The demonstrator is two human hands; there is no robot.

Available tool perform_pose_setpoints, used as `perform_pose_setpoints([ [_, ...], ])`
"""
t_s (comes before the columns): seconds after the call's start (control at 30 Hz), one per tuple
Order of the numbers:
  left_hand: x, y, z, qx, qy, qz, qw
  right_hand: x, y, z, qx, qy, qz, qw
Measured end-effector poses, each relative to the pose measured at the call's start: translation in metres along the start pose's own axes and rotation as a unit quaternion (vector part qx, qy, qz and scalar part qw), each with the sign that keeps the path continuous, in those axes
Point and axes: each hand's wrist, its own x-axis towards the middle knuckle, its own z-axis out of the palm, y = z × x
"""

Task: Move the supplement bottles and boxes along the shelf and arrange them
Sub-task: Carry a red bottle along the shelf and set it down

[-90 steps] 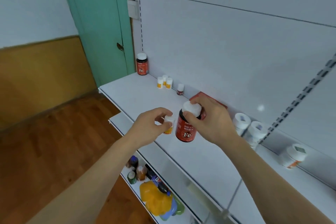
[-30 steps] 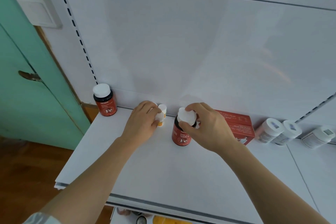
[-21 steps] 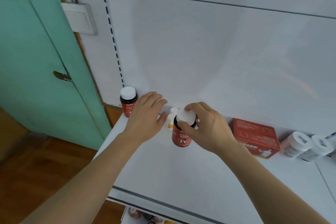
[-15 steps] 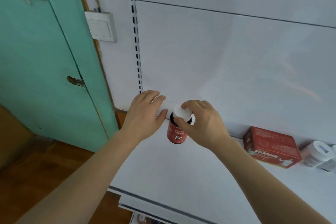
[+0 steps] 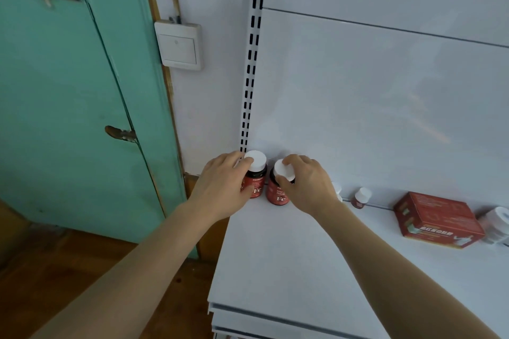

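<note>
right hand grips cap of right Fe bottle | left hand holds left Fe bottle just beside, on shelf corner | likely light, rigid, smooth: take by cap or waist

A small shop: slotted white retail shelving stocked with supplement bottles and a boxed product.

Two red-labelled "Fe" supplement bottles with white caps stand on the shelf: the left Fe bottle and the right Fe bottle. One small dark bottle with a white cap is there, one red box, and one white container partly cut off at the frame's edge.
</note>
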Motion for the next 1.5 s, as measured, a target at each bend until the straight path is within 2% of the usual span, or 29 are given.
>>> perform_pose_setpoints([
  [0.13,0.005,-0.005,0.003,-0.004,-0.023,0.006,1.000,0.007,-0.004,0.003,0.002,-0.010,0.016,1.000],
  [0.43,0.011,-0.008,0.004,-0.007,-0.031,0.014,0.999,0.002,-0.005,0.017,0.022,0.036,0.027,0.999],
  [0.67,0.015,0.004,0.001,-0.007,0.005,0.032,0.999,-0.008,-0.009,0.006,-0.010,0.007,0.045,0.999],
  [0.83,0.026,0.036,0.005,-0.003,0.035,0.064,0.997,-0.038,0.008,-0.023,-0.074,0.052,0.021,0.996],
  [1.0,0.035,0.106,0.010,-0.037,0.057,0.108,0.992,-0.085,0.046,-0.064,-0.134,0.051,0.091,0.985],
  [1.17,0.036,0.204,0.018,-0.058,0.060,0.179,0.980,-0.156,0.100,-0.121,-0.174,0.098,0.158,0.967],
  [1.23,0.034,0.252,0.021,-0.069,0.054,0.204,0.975,-0.192,0.125,-0.146,-0.185,0.108,0.190,0.958],
  [1.37,0.021,0.363,0.032,-0.086,0.042,0.253,0.963,-0.273,0.178,-0.198,-0.220,0.066,0.277,0.933],
  [1.5,-0.001,0.474,0.048,-0.097,0.014,0.295,0.950,-0.351,0.231,-0.253,-0.224,0.071,0.334,0.913],
])
